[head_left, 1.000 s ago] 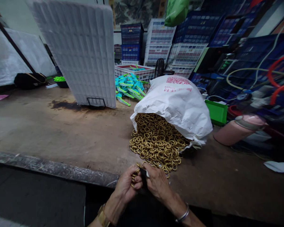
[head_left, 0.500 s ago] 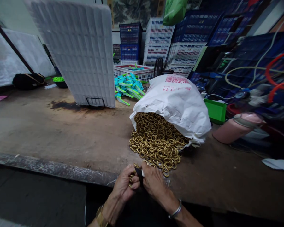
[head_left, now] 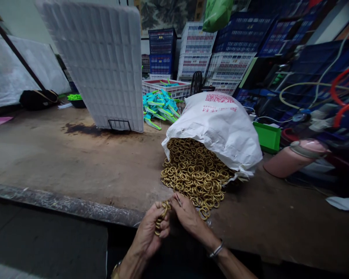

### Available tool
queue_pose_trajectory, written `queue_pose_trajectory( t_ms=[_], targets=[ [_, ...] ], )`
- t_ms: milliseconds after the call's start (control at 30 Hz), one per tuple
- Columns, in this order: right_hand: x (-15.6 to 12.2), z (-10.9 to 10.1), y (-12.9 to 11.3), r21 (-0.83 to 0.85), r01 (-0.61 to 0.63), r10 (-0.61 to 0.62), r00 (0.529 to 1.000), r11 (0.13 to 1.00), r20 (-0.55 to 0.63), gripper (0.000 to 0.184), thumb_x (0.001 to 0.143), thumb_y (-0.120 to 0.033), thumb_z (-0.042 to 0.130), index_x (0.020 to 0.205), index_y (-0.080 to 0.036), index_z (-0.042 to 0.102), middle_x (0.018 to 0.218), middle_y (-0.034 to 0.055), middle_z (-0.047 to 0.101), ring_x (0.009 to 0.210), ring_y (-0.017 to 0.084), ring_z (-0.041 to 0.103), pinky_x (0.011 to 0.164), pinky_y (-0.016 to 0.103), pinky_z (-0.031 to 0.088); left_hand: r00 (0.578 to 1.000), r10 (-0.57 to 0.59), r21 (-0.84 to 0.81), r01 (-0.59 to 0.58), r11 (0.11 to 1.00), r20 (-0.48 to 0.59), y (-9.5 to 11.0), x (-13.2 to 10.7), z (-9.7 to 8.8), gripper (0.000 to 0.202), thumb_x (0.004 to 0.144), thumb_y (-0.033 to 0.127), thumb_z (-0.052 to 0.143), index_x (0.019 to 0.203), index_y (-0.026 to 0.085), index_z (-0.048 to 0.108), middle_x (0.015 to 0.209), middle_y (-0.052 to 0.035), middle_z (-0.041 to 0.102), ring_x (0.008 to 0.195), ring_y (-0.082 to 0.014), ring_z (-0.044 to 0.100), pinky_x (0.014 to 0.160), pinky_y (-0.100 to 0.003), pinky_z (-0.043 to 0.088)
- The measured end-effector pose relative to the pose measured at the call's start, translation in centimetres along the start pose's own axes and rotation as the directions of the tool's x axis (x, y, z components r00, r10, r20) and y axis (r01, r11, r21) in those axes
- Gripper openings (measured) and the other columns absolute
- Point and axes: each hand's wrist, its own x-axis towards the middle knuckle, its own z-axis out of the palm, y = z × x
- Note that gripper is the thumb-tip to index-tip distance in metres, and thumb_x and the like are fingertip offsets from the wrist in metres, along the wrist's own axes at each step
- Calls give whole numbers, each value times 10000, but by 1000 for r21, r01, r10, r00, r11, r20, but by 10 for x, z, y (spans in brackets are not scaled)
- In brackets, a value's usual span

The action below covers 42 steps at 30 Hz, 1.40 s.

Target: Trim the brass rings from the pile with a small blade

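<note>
Small round brass-coloured metal rings [head_left: 193, 180]: main pile nr centre-right of the scuffed brown tabletop [head_left: 110, 166], spilling from the mouth of a bulging white woven-plastic sack w/ red print [head_left: 218, 122]. Sack lies on its side, mouth twd near edge, prob. so rings slide out within reach of both hands.

A few more rings sit in L hand [head_left: 149, 228], just left of & nearer than the pile. Fingers curled narrow round them, approx. in a row, thumb side up; likely grips the bunch while leaving the top end exposed to the other hand.

R hand [head_left: 189, 215] just beside, nr pile's near edge: thumb & forefinger pinched tight on a thin dark sliver [head_left: 178, 199]. Too small to tell what it is; can't tell either if R fingertips touch a ring.

Looks: rings dull gold, thick-bodied, all abt same size, lying flat or tilted, overlapping; those deep in sack are in shadow.

Far side, left of sack: heap of turquoise-&-lime plastic pieces [head_left: 159, 106]. Pink cylindrical bottle [head_left: 291, 161] to the right.
</note>
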Motion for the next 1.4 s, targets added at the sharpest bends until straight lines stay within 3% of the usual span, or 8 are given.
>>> queue_pose_trajectory(
  t_ms=[100, 200, 367, 800, 967, 1133, 1233, 1400],
  targets=[
    [-4, 3, -4, 280, -71, 42, 993, 957, 107, 301, 844, -373, 328, 734, -173, 524, 614, -27, 499, 581, 101, 440, 546, 202, 341, 999, -12, 9, 12, 1000, 43, 0, 4, -3, 201, 682, 206, 620, 774, 170, 445, 571, 52, 474, 394, -16, 376, 340, -117, 196],
    [-6, 4, -4, 377, -106, 53, 987, 920, 149, 305, 822, -391, 365, 689, -168, 526, 581, -31, 488, 549, 95, 423, 530, 204, 341, 998, -22, 26, 20, 999, 63, -1, 5, -3, 182, 689, 213, 609, 796, 163, 470, 587, 43, 482, 413, -29, 416, 338, -120, 217],
    [-7, 3, -1, 336, -105, 92, 994, 936, 53, 218, 769, -360, 459, 726, -166, 549, 628, -25, 534, 623, 112, 469, 596, 216, 367, 999, -33, 56, 35, 998, -33, -3, 5, -2, 254, 699, 356, 607, 816, 168, 482, 623, 33, 498, 433, -58, 462, 324, -135, 250],
    [-14, 0, 4, 288, -14, 22, 999, 957, -24, 149, 771, -319, 478, 715, -182, 496, 637, -49, 468, 615, 98, 432, 581, 203, 344, 973, 229, 431, -213, 877, 15, -11, 7, -6, 215, 733, 349, 597, 788, 164, 500, 640, 45, 466, 467, -46, 412, 346, -128, 309],
    [-19, -3, 4, 335, -21, 14, 1000, 942, 25, 239, 816, -390, 414, 722, -184, 490, 596, -47, 483, 589, 102, 449, 573, 209, 352, 939, 343, 665, -266, 698, 15, -14, 6, -4, 216, 750, 377, 557, 757, 162, 537, 599, 32, 519, 445, -61, 409, 368, -153, 320],
    [-23, -1, 5, 289, -41, 46, 999, 957, -10, 277, 813, -411, 404, 677, -182, 480, 604, -42, 452, 593, 104, 426, 551, 209, 337, 858, 489, 771, -415, 483, 156, -19, 3, -1, 188, 753, 324, 563, 687, 149, 578, 598, 26, 518, 549, -78, 455, 541, -177, 383],
    [-29, -3, 2, 332, -59, 49, 998, 941, 37, 293, 828, -406, 378, 672, -180, 479, 606, -34, 468, 594, 106, 442, 566, 214, 351, 909, 409, 744, -329, 581, 83, -23, -2, -1, 200, 743, 354, 569, 710, 159, 538, 577, 32, 515, 498, -72, 436, 470, -170, 365],
    [-49, -7, 0, 373, -62, 10, 990, 926, 141, 343, 851, -436, 339, 674, -176, 474, 604, -28, 485, 598, 104, 461, 582, 215, 353, 988, 154, 593, -117, 796, -11, -30, -19, -4, 384, 753, 461, 526, 1015, 204, 410, 582, 44, 530, 392, -59, 376, 324, -140, 275]
  ],
)
